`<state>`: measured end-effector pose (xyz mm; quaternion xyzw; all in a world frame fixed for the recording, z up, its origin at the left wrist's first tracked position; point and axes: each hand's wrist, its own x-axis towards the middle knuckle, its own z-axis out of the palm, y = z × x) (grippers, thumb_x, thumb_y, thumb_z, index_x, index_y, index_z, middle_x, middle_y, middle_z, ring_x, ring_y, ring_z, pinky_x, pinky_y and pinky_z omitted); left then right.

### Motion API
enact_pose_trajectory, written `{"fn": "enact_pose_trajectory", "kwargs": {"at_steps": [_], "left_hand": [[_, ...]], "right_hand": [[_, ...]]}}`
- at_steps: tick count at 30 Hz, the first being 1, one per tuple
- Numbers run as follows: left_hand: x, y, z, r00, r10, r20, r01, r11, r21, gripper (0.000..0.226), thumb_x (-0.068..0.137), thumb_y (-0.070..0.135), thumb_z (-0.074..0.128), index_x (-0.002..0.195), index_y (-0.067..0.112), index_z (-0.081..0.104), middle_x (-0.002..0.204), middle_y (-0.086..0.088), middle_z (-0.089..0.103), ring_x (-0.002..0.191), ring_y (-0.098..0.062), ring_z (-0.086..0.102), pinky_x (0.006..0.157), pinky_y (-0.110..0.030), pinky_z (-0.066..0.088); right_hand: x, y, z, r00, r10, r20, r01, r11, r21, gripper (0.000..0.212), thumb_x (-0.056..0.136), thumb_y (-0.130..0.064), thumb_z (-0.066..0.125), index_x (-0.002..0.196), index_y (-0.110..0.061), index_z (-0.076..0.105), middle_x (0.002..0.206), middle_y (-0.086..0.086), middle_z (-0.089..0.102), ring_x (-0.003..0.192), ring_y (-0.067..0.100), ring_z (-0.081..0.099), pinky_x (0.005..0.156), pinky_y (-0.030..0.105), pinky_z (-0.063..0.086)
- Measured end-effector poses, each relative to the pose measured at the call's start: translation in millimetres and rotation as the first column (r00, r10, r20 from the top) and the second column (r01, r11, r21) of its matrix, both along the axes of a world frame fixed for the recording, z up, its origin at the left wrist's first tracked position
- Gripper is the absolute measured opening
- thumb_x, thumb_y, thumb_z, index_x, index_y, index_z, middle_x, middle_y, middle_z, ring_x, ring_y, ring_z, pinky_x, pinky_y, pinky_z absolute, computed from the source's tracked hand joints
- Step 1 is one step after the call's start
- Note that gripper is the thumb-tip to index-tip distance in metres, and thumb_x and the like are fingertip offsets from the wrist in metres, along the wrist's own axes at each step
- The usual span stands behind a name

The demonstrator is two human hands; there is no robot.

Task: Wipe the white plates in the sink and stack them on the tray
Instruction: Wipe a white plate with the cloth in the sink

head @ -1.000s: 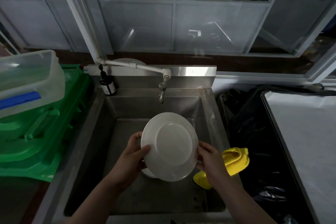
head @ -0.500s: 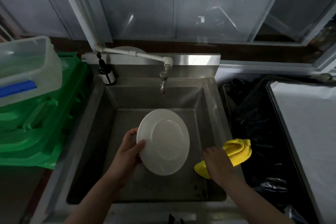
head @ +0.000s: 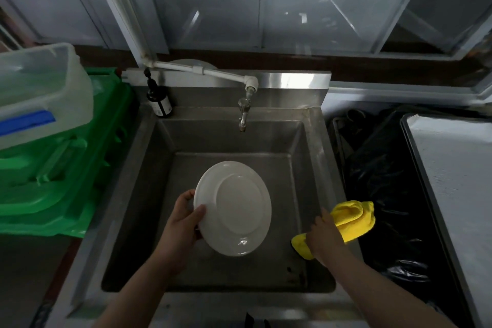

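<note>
Steel sink [head: 149,194] wide below, tray [head: 452,194] waiting off right. White plate [head: 234,208] tilted above basin, underside facing up; left hand [head: 183,224] grips left rim, thumb on top, fingers hidden beneath. Right hand [head: 323,234] closing on yellow cloth [head: 351,218] draped over sink's right edge. Step, judging: fetching cloth. Next: bring cloth across, wipe plate.

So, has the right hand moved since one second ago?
Yes. The right hand left the white plate rim and went right to the yellow cloth on the sink edge.
</note>
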<state>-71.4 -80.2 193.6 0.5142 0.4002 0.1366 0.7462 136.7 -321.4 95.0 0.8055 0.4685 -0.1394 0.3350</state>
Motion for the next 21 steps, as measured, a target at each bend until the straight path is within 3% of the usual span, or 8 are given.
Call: {"fn": "enact_pose_trajectory", "kwargs": {"at_steps": [1,5,6,9,10,12,13,21], "left_hand": [[-0.3,0.4,0.1,1.0,0.001,-0.006,-0.001,1.0,-0.001,0.03,0.1,0.011,0.051,0.127,0.023,0.052,0.122,-0.009,0.063,0.105,-0.034,0.065,0.075,-0.051,0.058],[-1.0,2.3,1.3,0.999,-0.001,-0.036,0.001,1.0,0.001,0.03,0.099,0.012,0.052,0.127,0.023,0.051,0.123,-0.009,0.062,0.11,-0.037,0.062,0.087,-0.063,0.053],[-1.2,2.5,1.1,0.999,0.0,-0.037,0.0,1.0,0.001,0.03,0.099,0.012,0.052,0.127,0.024,0.051,0.124,-0.009,0.061,0.111,-0.038,0.062,0.087,-0.063,0.052],[-1.8,2.9,0.2,0.999,0.008,-0.041,-0.007,1.0,0.005,0.029,0.099,0.012,0.052,0.125,0.025,0.051,0.124,-0.009,0.061,0.111,-0.037,0.062,0.082,-0.057,0.055],[-2.1,3.1,0.0,0.999,0.004,-0.046,-0.004,1.0,0.014,0.029,0.099,0.013,0.052,0.124,0.026,0.052,0.124,-0.008,0.062,0.11,-0.036,0.062,0.079,-0.053,0.056],[-2.6,3.3,-1.0,0.998,-0.009,-0.059,0.01,1.0,0.027,0.029,0.099,0.015,0.053,0.125,0.028,0.052,0.124,-0.007,0.062,0.11,-0.034,0.063,0.08,-0.053,0.059],[-2.7,3.6,-1.7,0.998,-0.011,-0.064,0.013,1.0,0.027,0.029,0.099,0.015,0.053,0.126,0.028,0.052,0.124,-0.007,0.062,0.11,-0.034,0.063,0.083,-0.057,0.058],[-1.9,2.6,-5.7,0.997,-0.008,-0.071,0.009,1.0,0.018,0.029,0.098,0.014,0.054,0.124,0.028,0.053,0.124,-0.01,0.062,0.11,-0.037,0.063,0.083,-0.06,0.055]], "right_hand": [[-0.7,2.9,2.6,1.0,-0.004,-0.011,0.004,1.0,0.005,0.029,0.084,-0.037,0.072,0.098,-0.013,0.076,0.099,0.011,0.072,0.105,0.031,0.06,0.114,0.054,0.02],[4.9,-0.2,-13.8,0.997,0.053,-0.055,-0.058,0.994,-0.097,0.032,0.097,-0.02,0.045,0.121,-0.014,0.066,0.113,0.01,0.068,0.114,0.031,0.055,0.119,0.055,0.009],[5.1,0.4,-14.6,0.995,0.074,-0.069,-0.083,0.986,-0.142,0.028,0.092,-0.022,0.055,0.114,-0.017,0.071,0.104,0.011,0.071,0.105,0.031,0.061,0.117,0.052,0.016],[7.3,0.0,-30.8,0.99,0.089,-0.108,-0.089,0.996,0.014,0.025,0.046,-0.029,0.09,0.06,-0.017,0.075,0.057,0.009,0.064,0.058,0.029,0.063,0.091,0.042,0.035],[8.2,-0.3,-28.5,0.989,0.057,-0.133,-0.064,0.997,-0.051,0.023,0.056,-0.029,0.087,0.069,-0.015,0.075,0.067,0.012,0.067,0.067,0.03,0.064,0.094,0.044,0.035],[4.7,0.9,-26.7,0.994,0.109,-0.032,-0.112,0.986,-0.124,0.027,0.091,-0.025,0.058,0.112,-0.011,0.069,0.11,0.013,0.067,0.106,0.032,0.059,0.11,0.049,0.024],[4.9,-0.2,-30.0,0.99,0.142,0.015,-0.139,0.982,-0.131,0.033,0.097,-0.024,0.049,0.123,-0.012,0.062,0.123,0.011,0.062,0.116,0.032,0.053,0.113,0.051,0.019],[4.6,1.4,-34.8,0.986,0.165,0.005,-0.161,0.965,-0.21,0.036,0.099,-0.026,0.047,0.131,-0.015,0.058,0.13,0.01,0.059,0.121,0.033,0.05,0.112,0.051,0.02]]}}
